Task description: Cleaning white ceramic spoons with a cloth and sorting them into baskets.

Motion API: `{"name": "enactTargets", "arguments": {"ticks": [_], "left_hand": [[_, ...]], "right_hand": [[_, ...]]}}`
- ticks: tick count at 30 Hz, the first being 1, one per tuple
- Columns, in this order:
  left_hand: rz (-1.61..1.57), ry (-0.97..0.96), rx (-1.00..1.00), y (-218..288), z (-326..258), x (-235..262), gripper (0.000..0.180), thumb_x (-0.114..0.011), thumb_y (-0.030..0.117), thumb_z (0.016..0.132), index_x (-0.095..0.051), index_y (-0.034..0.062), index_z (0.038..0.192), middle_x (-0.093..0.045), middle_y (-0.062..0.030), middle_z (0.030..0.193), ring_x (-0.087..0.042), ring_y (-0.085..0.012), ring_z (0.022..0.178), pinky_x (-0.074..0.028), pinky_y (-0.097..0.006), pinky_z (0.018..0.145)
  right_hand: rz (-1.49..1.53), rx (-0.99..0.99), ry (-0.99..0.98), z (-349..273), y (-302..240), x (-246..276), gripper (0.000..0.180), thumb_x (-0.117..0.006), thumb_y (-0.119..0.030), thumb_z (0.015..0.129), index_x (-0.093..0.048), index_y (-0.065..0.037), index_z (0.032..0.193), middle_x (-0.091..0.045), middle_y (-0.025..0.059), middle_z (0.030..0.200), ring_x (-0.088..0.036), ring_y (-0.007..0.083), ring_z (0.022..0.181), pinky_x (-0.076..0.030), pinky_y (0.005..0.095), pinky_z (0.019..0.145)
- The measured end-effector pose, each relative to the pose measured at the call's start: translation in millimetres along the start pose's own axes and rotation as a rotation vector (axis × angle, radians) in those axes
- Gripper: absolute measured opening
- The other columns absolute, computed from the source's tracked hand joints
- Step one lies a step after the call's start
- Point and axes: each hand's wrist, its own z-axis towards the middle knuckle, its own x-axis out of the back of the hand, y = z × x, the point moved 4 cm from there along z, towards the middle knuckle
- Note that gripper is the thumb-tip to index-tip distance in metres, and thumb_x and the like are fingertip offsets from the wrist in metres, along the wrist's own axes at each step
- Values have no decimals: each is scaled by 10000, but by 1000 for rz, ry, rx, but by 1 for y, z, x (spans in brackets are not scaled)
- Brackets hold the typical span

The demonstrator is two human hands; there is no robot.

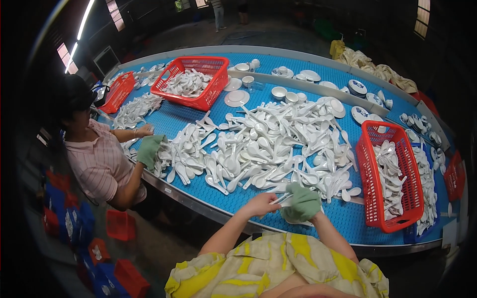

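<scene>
My left hand [262, 204] pinches the handle end of a white ceramic spoon [283, 198] at the near edge of the blue table surface. A green cloth [303, 201] covers most of my right hand [316, 216], whose fingers are closed inside it. The cloth is pressed against the spoon's other end, so the spoon's bowl is hidden. Right beyond both hands spreads a large heap of white spoons [268, 134]. Some of them lie bowl up, others overlap at all angles.
At right stands a red basket [416, 174] of spoons; another red basket [214, 94] is at the far side. A co-worker [94, 154] on the left handles spoons with a green cloth [149, 151]. Plates [237, 98], bowls [279, 93] and cups line the table's far part.
</scene>
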Motion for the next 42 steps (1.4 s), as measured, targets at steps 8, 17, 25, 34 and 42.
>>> {"name": "enactTargets", "arguments": {"ticks": [8,17,25,34,42], "left_hand": [[-532,191,-111,15,1,-5,193,-591,203,823,-562,29,903,-603,-37,784,-574,-108,630,-458,-233,567],[-585,514,-101,1,12,-14,237,-597,283,827,-587,50,871,-597,-9,736,-540,-80,605,-415,-217,525],[-710,752,-286,18,9,-10,381,-384,366,920,-547,29,991,-569,-83,1015,-525,-141,909,-400,-262,809],[-694,486,-376,22,27,-26,424,-328,354,936,-563,5,881,-532,-156,1150,-497,-199,1039,-354,-289,917],[-527,692,-186,-27,24,18,359,-427,327,896,-557,-5,860,-585,-58,625,-567,-154,586,-443,-275,567]], "right_hand": [[-90,216,123,9,27,-7,264,-511,-291,751,-546,-69,890,-541,141,859,-532,310,749,-425,359,643],[-56,321,576,15,12,-5,208,-499,-255,760,-592,-83,832,-552,109,818,-524,292,744,-417,377,668],[-757,279,-118,37,-17,-19,375,-578,-226,733,-540,-42,1058,-549,104,1018,-495,268,967,-380,347,847],[402,-2,28,5,0,-17,321,-480,-278,814,-541,-83,1061,-541,122,1087,-510,270,985,-393,346,848],[-567,-171,296,-37,105,47,248,-526,-290,710,-600,-62,772,-578,142,900,-560,280,823,-448,376,699]]}}
